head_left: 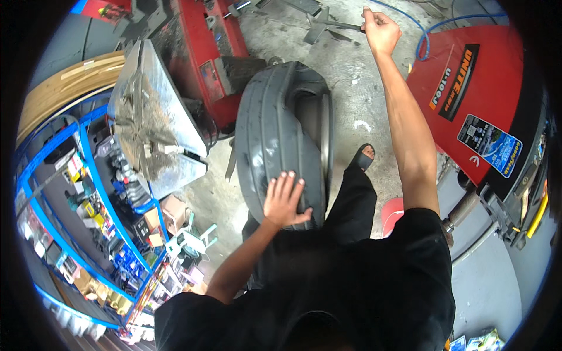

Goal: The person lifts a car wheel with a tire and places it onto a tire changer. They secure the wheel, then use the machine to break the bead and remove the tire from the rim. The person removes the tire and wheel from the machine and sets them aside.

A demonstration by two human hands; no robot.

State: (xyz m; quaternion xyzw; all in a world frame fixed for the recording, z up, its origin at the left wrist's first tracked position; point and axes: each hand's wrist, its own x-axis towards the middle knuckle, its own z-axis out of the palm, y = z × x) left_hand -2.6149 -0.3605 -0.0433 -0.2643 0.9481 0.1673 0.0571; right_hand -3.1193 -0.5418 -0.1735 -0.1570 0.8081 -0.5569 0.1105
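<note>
A dark grey tyre (263,140) stands upright in front of me, with its wheel rim (321,126) showing on the right side. My left hand (285,200) lies on the near part of the tread, fingers spread, palm down. Out to the far right, my right hand (381,32) is closed round a dark bar, the bead-breaker handle (346,26). That bar runs left to a broad metal blade (316,29), well beyond the tyre. The inner fingers of my right hand are partly hidden.
A red tyre-changing machine (190,52) with a dirty silver turntable (149,120) stands left of the tyre. At right is a red and black machine (468,82). A blue hose (422,38) crosses the far floor. Blue shelving (93,158) and a pale green stool (193,241) are at left.
</note>
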